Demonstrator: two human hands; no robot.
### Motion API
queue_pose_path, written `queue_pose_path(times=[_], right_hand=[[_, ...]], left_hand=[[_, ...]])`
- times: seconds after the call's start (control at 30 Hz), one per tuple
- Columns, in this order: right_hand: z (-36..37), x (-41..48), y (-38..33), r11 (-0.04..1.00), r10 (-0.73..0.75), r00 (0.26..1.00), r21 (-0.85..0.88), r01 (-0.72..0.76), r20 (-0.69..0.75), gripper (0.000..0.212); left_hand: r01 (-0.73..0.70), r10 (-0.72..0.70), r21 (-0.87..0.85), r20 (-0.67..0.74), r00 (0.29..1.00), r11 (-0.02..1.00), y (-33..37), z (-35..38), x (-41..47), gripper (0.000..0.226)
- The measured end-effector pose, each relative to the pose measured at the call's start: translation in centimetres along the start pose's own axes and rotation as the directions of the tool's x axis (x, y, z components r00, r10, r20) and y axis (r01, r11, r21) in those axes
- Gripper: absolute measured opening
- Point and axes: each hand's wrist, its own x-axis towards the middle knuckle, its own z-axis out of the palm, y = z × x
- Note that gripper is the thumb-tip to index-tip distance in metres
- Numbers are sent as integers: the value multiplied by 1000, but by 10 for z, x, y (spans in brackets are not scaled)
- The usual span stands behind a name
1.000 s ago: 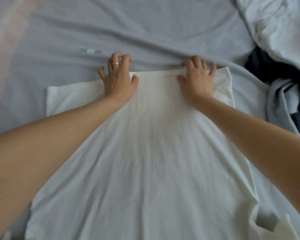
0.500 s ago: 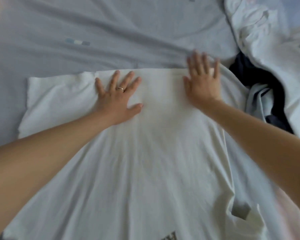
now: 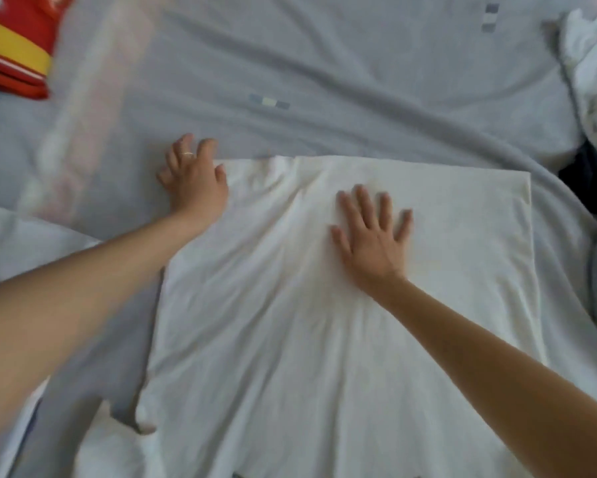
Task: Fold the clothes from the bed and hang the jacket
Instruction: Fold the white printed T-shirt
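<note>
Fingers [image 3: 364, 207] of the right hand [image 3: 373, 243] lie spread flat on the white shirt [image 3: 290, 339], laid out on the grey bed sheet [image 3: 359, 81]. The left hand [image 3: 195, 181] sits at its far left corner, fingers bent; whether they pinch cloth is unclear.

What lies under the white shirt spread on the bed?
The grey bedsheet shows past the far and side edges of the white fabric shirt, so it likely runs beneath. The right hand presses flat on top. Anything else beneath is covered.
</note>
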Motion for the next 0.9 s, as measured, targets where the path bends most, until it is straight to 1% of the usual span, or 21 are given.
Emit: queue_pose_path(times=[0.03,0.07,0.1,0.13,0.17,0.23,0.3,0.37,0.43,0.5,0.57,0.6,0.63,0.67,0.73,0.77,0.8,0.83,0.87,0.9], right_hand=[[7,1,-2,997,80,997,11,-80,-18,59],[12,5,-10,993,114,992,6,-114,-53,60],[13,5,-9,993,119,990,-3,-120,-80,61],[15,7,-11,993,119,989,6,-119,-82,62],[14,8,-7,993,114,990,14,-114,-88,62],[14,6,-6,995,103,989,11,-102,-105,63],[14,6,-7,993,115,988,8,-115,-105,63],[13,6,-8,993,121,987,13,-120,-105,64],[12,6,-7,993,119,987,19,-117,-110,64],[11,7,-8,993,121,986,27,-119,-113,64],[12,7,-10,993,120,986,21,-119,-114,64],[13,7,-10,993,117,987,17,-116,-111,64],[12,8,-10,993,116,987,14,-115,-113,64],[13,8,-9,993,117,986,12,-117,-116,64],[13,8,-9,993,119,986,11,-119,-118,64],[13,8,-10,993,119,986,9,-119,-118,64],[13,7,-10,993,117,986,6,-117,-120,64],[13,8,-11,993,115,986,6,-116,-123,64],[13,8,-10,993,119,986,9,-119,-121,65],[13,8,-10,993,122,986,11,-121,-115,65]], left_hand=[[96,-95,-24,45,994,995,-16,-5,11,36],[156,-150,-55,106,983,986,-35,-10,23,35],[148,-134,-69,171,976,987,-45,-13,31,34],[97,-81,-67,212,974,993,-57,-15,37,32],[14,7,-89,226,974,996,-62,-16,41,28],[-73,125,-213,240,963,974,-69,-21,44,17],[-89,190,-363,252,949,927,-71,-25,47,30],[-94,211,-464,206,955,881,-68,-31,49,26],[-80,191,-531,158,969,844,-66,-35,57,24],[-89,180,-494,140,974,865,-65,-37,66,23],[-98,166,-384,148,975,918,-70,-29,72,21],[-78,127,-314,139,982,946,-75,-21,73,16],[-38,66,-237,109,992,971,-79,-14,73,7],[28,-18,-167,63,998,986,-85,-7,73,4],[218,-223,-101,-39,974,971,-93,1,75,15],[270,-276,-89,-73,958,959,-92,0,75,19],[259,-266,-73,-101,959,963,-89,0,72,21],[190,-196,-57,-138,971,980,-80,-2,66,22],[62,-70,-46,-190,979,997,-67,-6,55,22],[-109,93,-50,-252,963,993,-52,-12,39,21]])
